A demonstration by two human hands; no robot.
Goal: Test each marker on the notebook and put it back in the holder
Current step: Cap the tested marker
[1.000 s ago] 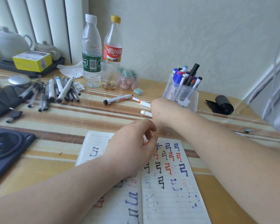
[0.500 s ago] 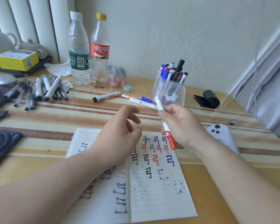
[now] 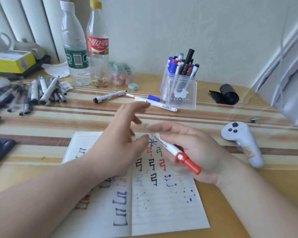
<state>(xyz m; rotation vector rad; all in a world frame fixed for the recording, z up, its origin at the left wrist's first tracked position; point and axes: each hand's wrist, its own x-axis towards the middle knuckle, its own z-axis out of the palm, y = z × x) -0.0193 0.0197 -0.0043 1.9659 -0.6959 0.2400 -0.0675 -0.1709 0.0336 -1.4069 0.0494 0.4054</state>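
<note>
My right hand (image 3: 191,152) grips a white marker with a red cap (image 3: 177,154), slanted low over the open notebook (image 3: 165,203), red cap toward me. My left hand (image 3: 120,141) hovers just left of the marker's far end, fingers loosely spread and holding nothing. The notebook's pages carry black, red and blue test marks. The clear plastic holder (image 3: 181,90) stands behind, filled with several markers. On the table in front of the holder lie three loose markers: a black-capped one (image 3: 109,96), an orange-banded one with a blue cap (image 3: 143,97), and a white one (image 3: 159,105).
A pile of several grey and black pens (image 3: 33,93) lies at left. Two plastic bottles (image 3: 86,43) stand at the back, with a small jar of erasers (image 3: 120,74). A white controller (image 3: 241,143) lies right of the notebook; a black roll (image 3: 228,94) sits beyond.
My right hand picked a red-capped marker up from the table and brought it down over the notebook, tilting it flatter. My left hand lifted and opened beside it.
</note>
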